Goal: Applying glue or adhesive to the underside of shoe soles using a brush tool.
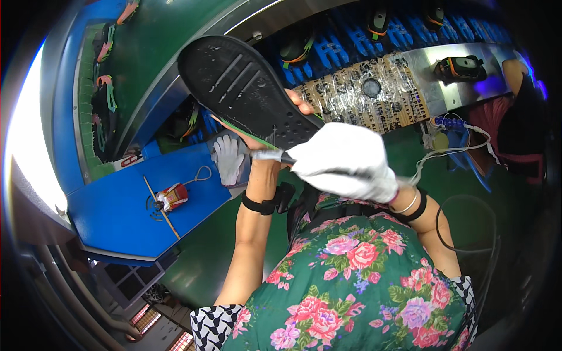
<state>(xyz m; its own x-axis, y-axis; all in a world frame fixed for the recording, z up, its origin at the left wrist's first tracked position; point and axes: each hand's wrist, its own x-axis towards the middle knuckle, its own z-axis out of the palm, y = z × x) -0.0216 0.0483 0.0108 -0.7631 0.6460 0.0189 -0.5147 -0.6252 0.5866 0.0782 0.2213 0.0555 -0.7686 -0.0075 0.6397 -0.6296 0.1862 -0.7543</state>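
Note:
My bare left hand (257, 140) is wrapped round the middle of a black shoe sole (231, 76). Raised grooves mark the sole's broad end, small holes run along its narrower part, and a thin green edge shows below. My right hand (342, 161), in a white glove, is closed on a small brush (270, 154) with a metal ferrule. The brush is blurred and lies across in front of my left wrist, close to the sole's lower edge. Most of its handle is hidden in the glove.
On the blue table (117, 219) at left lie a pale glove (228, 158), a red tin (171, 198) and a thin stick (161, 205). A taped cardboard sheet (339, 99) and a black shoe (459, 69) rest on the metal bench. Another person's arm (514, 73) shows far right.

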